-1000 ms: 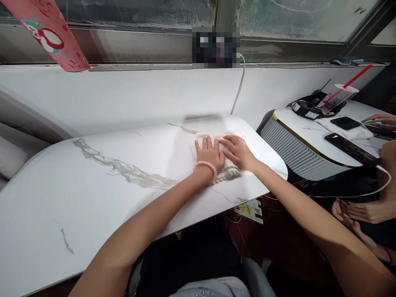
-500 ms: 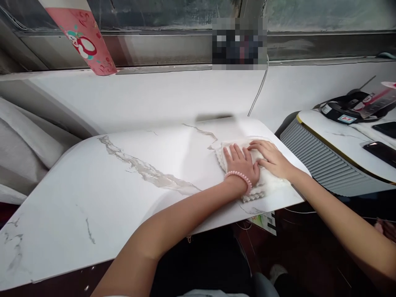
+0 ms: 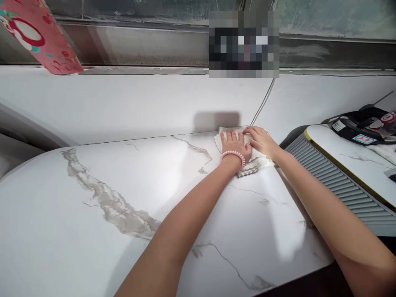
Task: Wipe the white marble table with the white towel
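We record a large white table with grey marbled veins, filling most of the view from left to near right. Behind it we see a white wall, and above that a window in a metal frame. At right, just beyond the table's right edge, stands a second table: ridged grey side, white top, gold-coloured trim. We observe the left forearm crossing the table from the near side; the right forearm crosses its right edge.

Far left, a pink item with printed figures leans tilted before the window frame, partly cut off. On the second table we note black gear with a label.

The white cloth lies rumpled on the table's far right part, reaching its far edge. The left hand rests palm down on it, fingers spread apart and pointing far. The right hand lies just beside it on the cloth's right part, fingers slightly bent and pointing left; we cannot tell whether they pinch any fabric.

Behind the cloth, a thin cord slants down the wall. We log a pink coiled band around the left wrist.
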`<state>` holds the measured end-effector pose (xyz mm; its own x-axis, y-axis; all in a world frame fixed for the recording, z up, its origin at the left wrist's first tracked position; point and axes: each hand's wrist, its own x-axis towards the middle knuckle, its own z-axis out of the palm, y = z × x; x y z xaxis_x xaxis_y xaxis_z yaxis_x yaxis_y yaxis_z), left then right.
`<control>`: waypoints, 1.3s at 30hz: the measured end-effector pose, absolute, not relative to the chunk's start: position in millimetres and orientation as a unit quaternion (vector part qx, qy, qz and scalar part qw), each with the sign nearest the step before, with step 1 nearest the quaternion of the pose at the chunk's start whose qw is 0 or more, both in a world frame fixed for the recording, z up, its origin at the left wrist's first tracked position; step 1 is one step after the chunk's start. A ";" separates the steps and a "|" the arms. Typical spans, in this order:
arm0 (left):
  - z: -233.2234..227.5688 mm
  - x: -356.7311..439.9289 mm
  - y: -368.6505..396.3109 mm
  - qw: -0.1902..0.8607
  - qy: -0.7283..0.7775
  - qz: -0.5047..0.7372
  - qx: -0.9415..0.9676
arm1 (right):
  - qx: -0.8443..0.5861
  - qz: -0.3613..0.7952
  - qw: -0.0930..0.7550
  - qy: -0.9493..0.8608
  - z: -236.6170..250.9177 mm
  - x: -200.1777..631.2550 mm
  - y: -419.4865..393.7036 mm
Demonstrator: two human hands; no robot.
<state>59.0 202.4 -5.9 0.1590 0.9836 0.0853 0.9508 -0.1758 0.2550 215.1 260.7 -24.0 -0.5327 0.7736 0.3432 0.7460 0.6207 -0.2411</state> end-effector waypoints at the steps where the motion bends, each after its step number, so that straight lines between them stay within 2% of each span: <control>1: -5.9 60.2 206.5 0.073 0.640 0.116 0.756 | -0.434 0.031 0.200 -0.878 -22.7 215.7 263.9; 9: -3.2 70.8 191.0 0.077 0.636 0.095 0.762 | -0.454 0.023 0.177 -0.873 -18.5 229.2 235.8; 18: -1.8 111.1 82.9 0.072 0.587 0.098 0.800 | -0.466 -0.011 0.160 -0.870 -18.8 284.2 116.5; 26: 0.0 112.1 0.5 0.082 0.559 0.107 0.818 | -0.499 0.010 0.165 -0.851 -19.3 289.9 25.3; 32: 1.0 112.3 -2.4 0.091 0.565 0.119 0.812 | -0.543 0.030 0.173 -0.821 -20.6 281.8 38.3; 39: -2.5 102.3 44.9 0.092 0.580 0.122 0.800 | -0.553 0.047 0.212 -0.805 -17.4 260.5 91.2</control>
